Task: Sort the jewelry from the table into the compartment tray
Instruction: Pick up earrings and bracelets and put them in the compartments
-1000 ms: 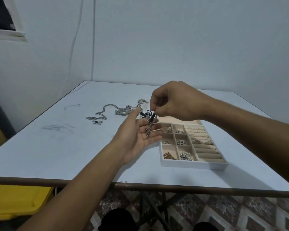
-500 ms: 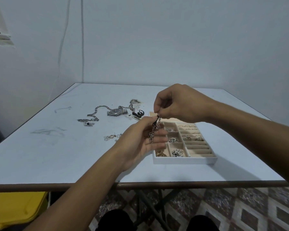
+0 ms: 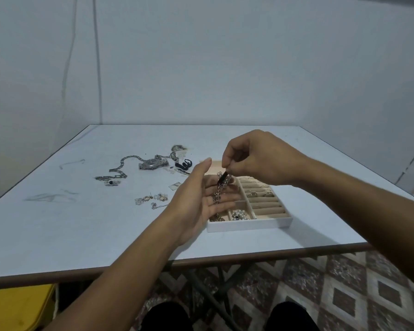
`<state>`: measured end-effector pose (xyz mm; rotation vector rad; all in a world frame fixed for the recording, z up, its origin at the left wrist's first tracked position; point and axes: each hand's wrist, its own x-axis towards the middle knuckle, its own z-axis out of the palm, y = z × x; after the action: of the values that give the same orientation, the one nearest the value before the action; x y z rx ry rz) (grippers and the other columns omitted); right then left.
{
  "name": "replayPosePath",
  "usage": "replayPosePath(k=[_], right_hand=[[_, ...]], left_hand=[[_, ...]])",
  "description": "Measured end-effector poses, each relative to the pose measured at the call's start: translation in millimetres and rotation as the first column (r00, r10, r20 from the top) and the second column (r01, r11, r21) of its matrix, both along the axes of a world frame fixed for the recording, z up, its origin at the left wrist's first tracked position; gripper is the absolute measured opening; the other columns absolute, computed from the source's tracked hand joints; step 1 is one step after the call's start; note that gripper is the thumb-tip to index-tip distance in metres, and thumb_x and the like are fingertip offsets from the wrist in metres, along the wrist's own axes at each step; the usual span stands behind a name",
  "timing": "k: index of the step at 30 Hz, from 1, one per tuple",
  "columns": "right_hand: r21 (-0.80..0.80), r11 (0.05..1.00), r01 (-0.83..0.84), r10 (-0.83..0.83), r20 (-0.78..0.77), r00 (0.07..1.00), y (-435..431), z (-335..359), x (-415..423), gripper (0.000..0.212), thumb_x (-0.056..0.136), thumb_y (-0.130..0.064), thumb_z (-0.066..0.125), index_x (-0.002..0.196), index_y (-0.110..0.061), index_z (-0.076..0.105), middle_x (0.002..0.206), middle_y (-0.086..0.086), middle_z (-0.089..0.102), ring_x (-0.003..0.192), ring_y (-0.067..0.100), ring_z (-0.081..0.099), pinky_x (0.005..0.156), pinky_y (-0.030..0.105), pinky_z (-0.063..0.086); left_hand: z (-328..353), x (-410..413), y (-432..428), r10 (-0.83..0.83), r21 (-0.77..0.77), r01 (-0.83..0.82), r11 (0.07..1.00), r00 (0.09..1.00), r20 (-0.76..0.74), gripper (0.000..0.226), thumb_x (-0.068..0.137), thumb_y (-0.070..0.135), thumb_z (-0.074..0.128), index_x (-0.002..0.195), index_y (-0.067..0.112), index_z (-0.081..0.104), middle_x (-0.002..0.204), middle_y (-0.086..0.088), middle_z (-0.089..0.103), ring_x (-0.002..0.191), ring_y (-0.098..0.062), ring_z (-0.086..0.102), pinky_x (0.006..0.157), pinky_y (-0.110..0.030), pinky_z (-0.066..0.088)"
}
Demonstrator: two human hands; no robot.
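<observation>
My right hand (image 3: 258,158) pinches the top of a silver chain bracelet with a black piece (image 3: 219,187). The chain hangs down onto the flat upturned palm of my left hand (image 3: 198,201), whose fingers are straight. Both hands hover over the left part of the white compartment tray (image 3: 249,225), which holds rings in its padded rows and pearls and gold pieces in its small cells. Loose on the table to the left lie a silver watch (image 3: 151,164), a silver chain necklace (image 3: 117,170), small earrings (image 3: 151,199) and a black item (image 3: 184,163).
The white table (image 3: 81,223) has a brown front edge close to me. A yellow object (image 3: 17,306) sits below the table at the left. Patterned floor tiles (image 3: 332,295) show underneath. Walls close off the far side and the left.
My left hand's fingers have uncurled into a flat palm under the chain. The view has shifted, with both hands staying over the tray.
</observation>
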<state>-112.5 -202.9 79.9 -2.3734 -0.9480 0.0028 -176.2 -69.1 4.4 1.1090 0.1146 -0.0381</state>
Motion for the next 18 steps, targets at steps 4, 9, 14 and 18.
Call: replayPosePath(k=[4, 9, 14, 18], right_hand=[[0.035, 0.999, 0.022, -0.021, -0.018, 1.0, -7, -9, -5, 0.011, 0.077, -0.012, 0.071, 0.077, -0.023, 0.07, 0.071, -0.007, 0.068, 0.059, 0.001, 0.056, 0.058, 0.013, 0.043], [0.072, 0.997, 0.042, -0.04, -0.017, 0.999, -10, -21, -10, 0.013, 0.078, -0.012, 0.069, 0.078, -0.025, 0.068, 0.075, -0.005, 0.071, 0.064, 0.004, 0.061, 0.06, 0.015, 0.045], [0.1, 0.994, 0.04, -0.039, -0.018, 0.999, -7, -29, -14, 0.01, 0.079, -0.012, 0.07, 0.079, -0.022, 0.068, 0.073, -0.005, 0.071, 0.069, 0.007, 0.066, 0.064, 0.017, 0.05], [0.1, 0.994, 0.036, -0.035, -0.015, 0.999, -5, -36, -16, 0.015, 0.077, -0.008, 0.068, 0.078, -0.023, 0.069, 0.073, -0.004, 0.071, 0.071, 0.01, 0.067, 0.068, 0.024, 0.054]], left_hand=[[0, 0, -2, 0.014, 0.062, -0.014, 0.998, 1.0, -0.007, 0.059, 0.097, 0.05, 0.039, 0.106, -0.003, 0.064, 0.098, -0.021, 0.069, 0.086, -0.027, 0.069, 0.073, -0.033, 0.058], [-1, -3, -4, 0.037, 0.184, -0.043, 0.982, 0.999, 0.036, 0.057, 0.1, 0.046, 0.035, 0.102, 0.0, 0.068, 0.089, -0.016, 0.07, 0.087, -0.024, 0.063, 0.094, -0.043, 0.05], [-1, -8, -2, 0.059, 0.269, -0.072, 0.961, 0.997, 0.058, 0.056, 0.101, 0.044, 0.034, 0.095, 0.004, 0.073, 0.089, -0.016, 0.071, 0.085, -0.025, 0.064, 0.095, -0.05, 0.049], [-3, -10, 1, 0.091, 0.328, -0.108, 0.939, 0.994, 0.064, 0.053, 0.101, 0.046, 0.034, 0.094, 0.012, 0.073, 0.09, -0.014, 0.073, 0.082, -0.018, 0.065, 0.087, -0.038, 0.049]])
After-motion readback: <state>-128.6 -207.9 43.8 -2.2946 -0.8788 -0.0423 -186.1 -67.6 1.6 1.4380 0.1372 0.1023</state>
